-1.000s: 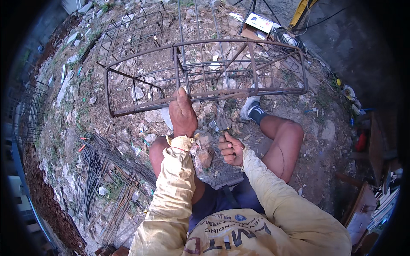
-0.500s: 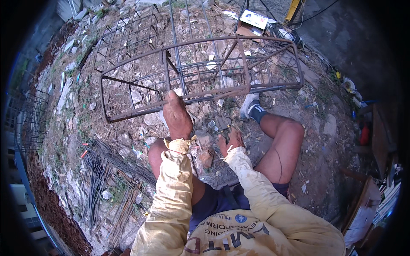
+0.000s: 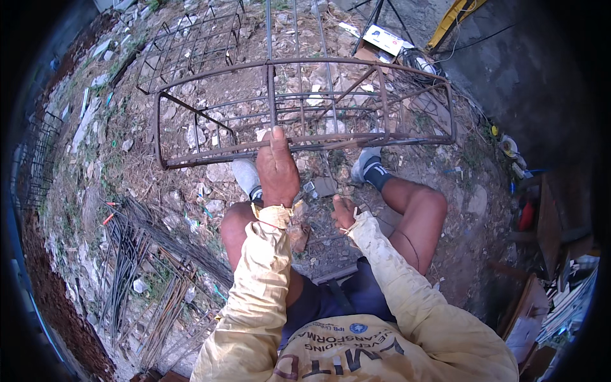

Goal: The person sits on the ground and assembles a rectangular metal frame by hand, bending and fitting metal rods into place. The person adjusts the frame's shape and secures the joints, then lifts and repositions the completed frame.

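Observation:
A long, rectangular steel rebar cage (image 3: 272, 95) with rusty brown stirrups spans the view ahead of me. My left hand (image 3: 278, 172) is closed round its near lower bar, thumb pointing up along an upright piece. Lower and to the right, my right hand (image 3: 344, 212) is curled between my knees, apart from the cage. Its fingers look closed, but whatever they may hold is hidden. Close by, a thin dark line like a wire (image 3: 410, 245) curves across my right leg. Long straight steel bars (image 3: 296, 38) run away beyond the cage.
Another rebar cage (image 3: 191, 54) lies at the far left. Bundles of rods (image 3: 124, 267) lie on the rubble at lower left. A white printed box (image 3: 385, 39) and a yellow metal arm (image 3: 455, 22) stand at far right. Wooden furniture (image 3: 544, 219) edges the right side.
My right hand has drawn back toward me and slightly right, its fingers now more curled. My left hand keeps its grip on the cage, which now sits more level in view.

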Motion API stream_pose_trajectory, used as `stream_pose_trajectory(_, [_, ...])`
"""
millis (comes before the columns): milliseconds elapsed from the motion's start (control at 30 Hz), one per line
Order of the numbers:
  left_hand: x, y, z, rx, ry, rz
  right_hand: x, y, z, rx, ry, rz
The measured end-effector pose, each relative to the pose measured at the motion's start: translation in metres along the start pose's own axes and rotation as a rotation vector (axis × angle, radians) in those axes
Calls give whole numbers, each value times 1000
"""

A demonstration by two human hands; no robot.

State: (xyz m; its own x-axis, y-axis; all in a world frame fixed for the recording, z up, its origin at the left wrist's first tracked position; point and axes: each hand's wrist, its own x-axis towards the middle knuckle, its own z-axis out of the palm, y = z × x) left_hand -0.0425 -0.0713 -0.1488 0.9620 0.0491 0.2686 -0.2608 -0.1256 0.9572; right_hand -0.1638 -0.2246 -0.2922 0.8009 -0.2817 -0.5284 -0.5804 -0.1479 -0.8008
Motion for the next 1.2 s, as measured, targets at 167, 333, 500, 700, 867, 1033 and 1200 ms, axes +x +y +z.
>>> stream_pose_trajectory(167, [-4, -6, 0, 7, 11, 16, -22, -30, 26, -254, 266, -158])
stream_pose_trajectory(333, [-3, -4, 3, -1, 50, 50, -12, -29, -4, -228, 68, -92])
stream_pose_trajectory(500, [-3, -7, 3, 34, 75, 42, -27, -56, -13, -54, 95, 155])
stream_pose_trajectory(700, [-4, -10, 3, 38, 52, 22, -15, -30, -23, -13, -48, 199])
stream_pose_trajectory(867, [-2, -13, 4, 52, 65, 71, -15, -19, -25, 662, -472, 397])
stream_pose_trajectory(1033, [-1, -4, 9, 28, 115, 65, -7, 8, -12, 1384, -992, 352])
stream_pose_trajectory(1200, [-2, -3, 10, -15, 143, 52, -11, -10, -15, 1052, -672, 415])
